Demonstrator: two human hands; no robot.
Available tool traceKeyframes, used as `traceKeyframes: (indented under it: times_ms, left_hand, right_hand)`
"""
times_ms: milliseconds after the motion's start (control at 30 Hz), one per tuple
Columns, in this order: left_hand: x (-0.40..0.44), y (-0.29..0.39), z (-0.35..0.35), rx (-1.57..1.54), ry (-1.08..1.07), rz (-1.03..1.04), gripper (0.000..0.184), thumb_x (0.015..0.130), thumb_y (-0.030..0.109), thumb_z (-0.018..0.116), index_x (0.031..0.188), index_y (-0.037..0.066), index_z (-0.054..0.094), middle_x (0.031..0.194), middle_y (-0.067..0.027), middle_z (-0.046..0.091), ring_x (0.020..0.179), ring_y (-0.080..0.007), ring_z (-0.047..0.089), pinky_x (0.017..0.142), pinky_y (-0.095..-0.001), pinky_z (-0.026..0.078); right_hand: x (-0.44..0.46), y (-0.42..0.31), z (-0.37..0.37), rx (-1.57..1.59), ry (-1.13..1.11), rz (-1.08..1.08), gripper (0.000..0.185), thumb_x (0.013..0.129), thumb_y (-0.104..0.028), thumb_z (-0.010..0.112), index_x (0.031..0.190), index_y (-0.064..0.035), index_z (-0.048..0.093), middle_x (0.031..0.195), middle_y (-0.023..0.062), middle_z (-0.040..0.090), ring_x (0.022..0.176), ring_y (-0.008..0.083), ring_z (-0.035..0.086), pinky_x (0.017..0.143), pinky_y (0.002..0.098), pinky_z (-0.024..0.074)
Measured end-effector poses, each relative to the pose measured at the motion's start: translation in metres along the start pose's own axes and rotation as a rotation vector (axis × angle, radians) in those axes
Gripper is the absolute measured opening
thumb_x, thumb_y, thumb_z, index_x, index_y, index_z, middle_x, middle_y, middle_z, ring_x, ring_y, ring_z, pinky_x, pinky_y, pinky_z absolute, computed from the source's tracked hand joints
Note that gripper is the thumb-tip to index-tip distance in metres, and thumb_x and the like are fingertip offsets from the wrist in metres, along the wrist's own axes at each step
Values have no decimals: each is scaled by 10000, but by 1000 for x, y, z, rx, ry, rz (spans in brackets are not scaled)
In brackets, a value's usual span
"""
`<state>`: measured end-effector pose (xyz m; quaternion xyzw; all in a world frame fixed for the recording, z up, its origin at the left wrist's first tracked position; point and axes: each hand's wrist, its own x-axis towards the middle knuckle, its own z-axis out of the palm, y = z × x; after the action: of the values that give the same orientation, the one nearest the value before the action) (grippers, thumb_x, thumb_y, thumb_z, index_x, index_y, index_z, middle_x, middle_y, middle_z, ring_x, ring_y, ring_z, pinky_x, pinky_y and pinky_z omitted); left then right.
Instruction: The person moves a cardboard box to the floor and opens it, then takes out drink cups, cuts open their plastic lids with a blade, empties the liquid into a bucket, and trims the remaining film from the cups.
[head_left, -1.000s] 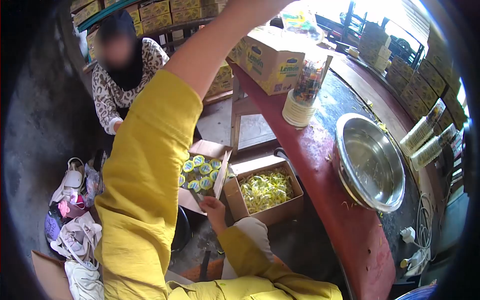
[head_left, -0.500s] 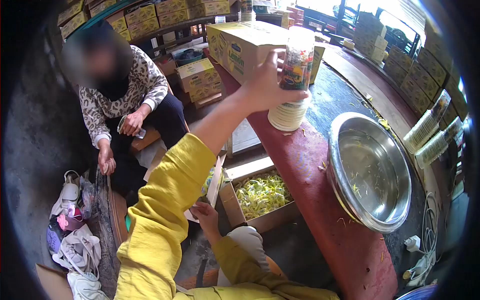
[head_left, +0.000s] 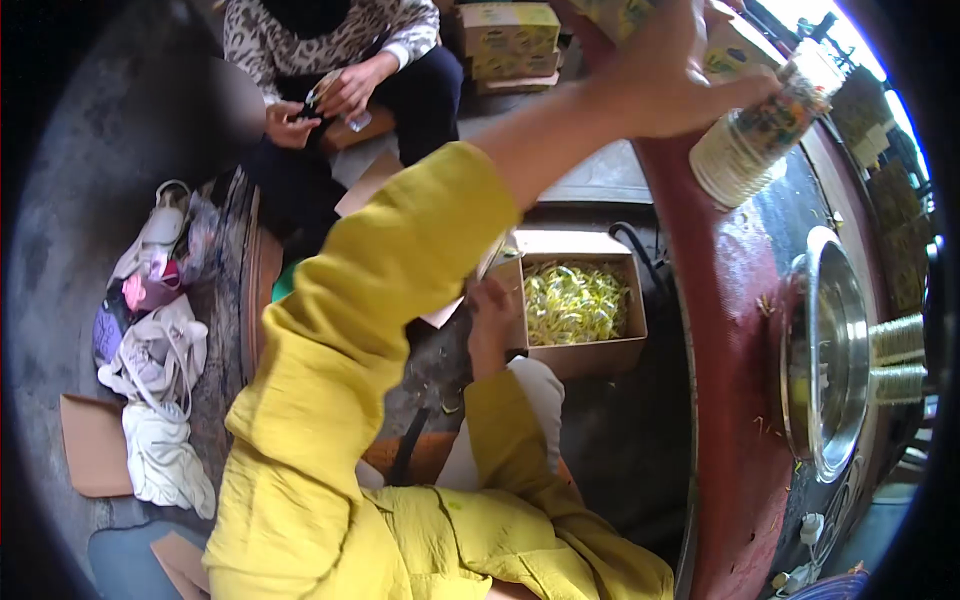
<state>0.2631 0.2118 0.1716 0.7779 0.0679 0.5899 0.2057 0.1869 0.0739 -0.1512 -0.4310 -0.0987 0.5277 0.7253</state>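
Note:
My left hand (head_left: 672,75) reaches far right, thumb and fingers spread. Its thumb tip is at the side of a tall stack of printed plastic cups (head_left: 792,108), which stands on the red-covered bench (head_left: 738,400). In the middle, my right hand (head_left: 490,312) is closed, with fingers curled beside the left wall of an open carton (head_left: 588,356). My left sleeve hides part of that area, so what those fingers hold cannot be made out. Small yellow-green and white pieces (head_left: 575,302) fill the carton.
A metal basin (head_left: 840,350) sits on the bench, with more stacked cups (head_left: 897,345) beyond it. Opposite, a person (head_left: 340,70) holds a small object. Bags (head_left: 160,330) lie at left. Yellow boxes (head_left: 508,38) are piled behind. A cable (head_left: 832,530) lies at lower right.
My view has tilted down and turned, so the cup stack and basin appear farther right. My left hand's fingers have spread from the cup stack. My right hand stays near the carton.

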Motion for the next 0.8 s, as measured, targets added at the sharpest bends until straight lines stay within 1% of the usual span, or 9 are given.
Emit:
traceKeyframes:
  times_ms: [100,167,200,267,333,467,600,700,800]
  left_hand:
    - [-40,-7,-68,-41,240,91,723,762,270,650,1306,24,243,1281,-147,369,1134,-192,424,896,-271,406]
    - [-93,-11,-106,101,319,-25,426,750,235,669,1002,-17,435,861,-92,523,796,-144,513,719,-284,425]
    - [-133,-19,-115,124,404,-231,317,776,135,634,1010,14,458,854,-51,532,783,-99,504,712,-247,421]
    - [-218,-49,-137,282,293,-522,324,767,111,633,1028,26,461,881,-65,538,803,-122,518,738,-266,424]
    - [-313,-85,-143,533,74,-639,351,723,69,630,1027,21,462,946,-123,532,874,-228,534,782,-318,424]
    - [-447,-128,-119,407,-44,-1004,403,651,74,633,1008,26,452,925,-140,519,875,-279,525,742,-344,441]
    - [-471,-155,-91,660,-322,-1319,567,609,166,677,1099,45,417,1064,-128,497,1001,-284,500,796,-427,430]
    - [-473,-180,-70,879,-503,-1381,639,588,157,706,1134,65,388,1143,-99,443,1074,-281,446,821,-454,417]
    - [-486,-204,-58,933,-577,-1262,680,576,165,730,1152,83,377,1180,-88,407,1124,-280,399,837,-464,406]
  right_hand:
    - [10,-18,-5,122,142,70,289,748,22,619,1018,-38,535,884,37,582,788,123,569,682,239,467]
    - [12,-23,-9,189,168,82,298,751,24,616,1025,-59,530,896,39,585,788,127,578,674,240,480]
    - [10,-31,-7,210,160,92,310,754,25,614,1037,-62,522,898,43,585,788,130,580,679,241,482]
    - [7,-36,-5,225,147,108,347,755,31,608,1074,-45,494,923,56,567,816,145,573,704,253,478]
    - [4,-35,-3,216,132,117,402,754,43,600,1124,-6,453,968,73,532,870,169,557,747,276,465]
    - [8,-25,1,189,152,169,329,775,41,578,1077,-32,469,965,79,562,858,169,574,733,262,492]
    - [7,-18,1,92,133,140,365,778,37,572,1116,-44,462,972,56,544,870,159,559,755,268,485]
    - [1,-23,11,41,173,126,350,772,40,581,1099,-49,493,926,23,529,853,116,539,753,230,462]
    - [-8,-25,20,4,200,106,326,772,49,580,1079,-34,510,893,8,520,815,93,525,726,212,448]
